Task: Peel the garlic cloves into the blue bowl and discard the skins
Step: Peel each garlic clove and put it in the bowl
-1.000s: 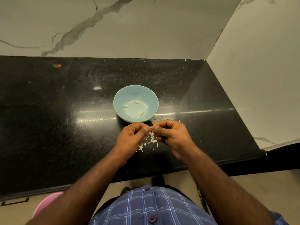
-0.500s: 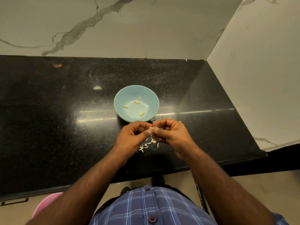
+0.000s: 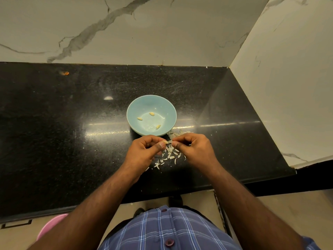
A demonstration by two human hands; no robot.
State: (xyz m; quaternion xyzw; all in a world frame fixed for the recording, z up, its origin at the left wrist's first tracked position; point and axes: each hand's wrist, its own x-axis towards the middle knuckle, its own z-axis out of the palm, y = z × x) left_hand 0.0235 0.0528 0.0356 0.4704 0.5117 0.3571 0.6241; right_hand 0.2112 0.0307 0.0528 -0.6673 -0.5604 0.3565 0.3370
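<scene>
Surface [image 3: 54, 141]: black, glossy, speckled stone, lying beneath everything. Left hand [image 3: 144, 150] and right hand [image 3: 194, 150]: curling, meeting fingertip to fingertip, both pinching one pale clove [image 3: 165, 142] just before the bowl [image 3: 134, 107], round, smooth, blue, holding three cloves [image 3: 152, 114]. Skins [image 3: 168, 156]: papery white flakes lying under the hands.

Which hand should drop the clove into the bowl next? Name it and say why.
Probably the left hand: it pinches the garlic clove just short of the blue bowl, while the right hand pulls at the skin.
</scene>
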